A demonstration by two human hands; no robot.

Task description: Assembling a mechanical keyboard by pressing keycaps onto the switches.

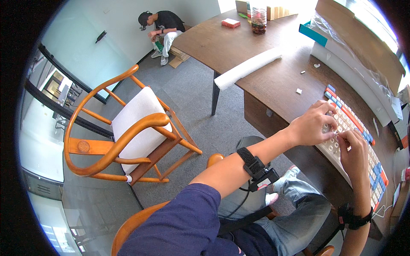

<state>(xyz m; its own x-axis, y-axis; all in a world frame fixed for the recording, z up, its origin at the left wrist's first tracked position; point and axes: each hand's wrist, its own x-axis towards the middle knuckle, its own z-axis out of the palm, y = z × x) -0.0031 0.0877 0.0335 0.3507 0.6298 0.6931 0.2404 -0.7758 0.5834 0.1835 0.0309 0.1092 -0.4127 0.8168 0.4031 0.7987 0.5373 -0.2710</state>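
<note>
Both hands, left hand (311, 127) and right hand (353, 150), pinch keycaps on the keyboard (358, 135) near the desk's (273, 85) front edge; a filled jar (259, 20) stands at the far edge.

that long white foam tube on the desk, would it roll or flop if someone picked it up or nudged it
The white foam tube looks round and lies free on the desk, so a sideways nudge would probably roll it. It looks like soft packing foam, likely light for its length. Lifted at one end, it might sag a little.
</note>
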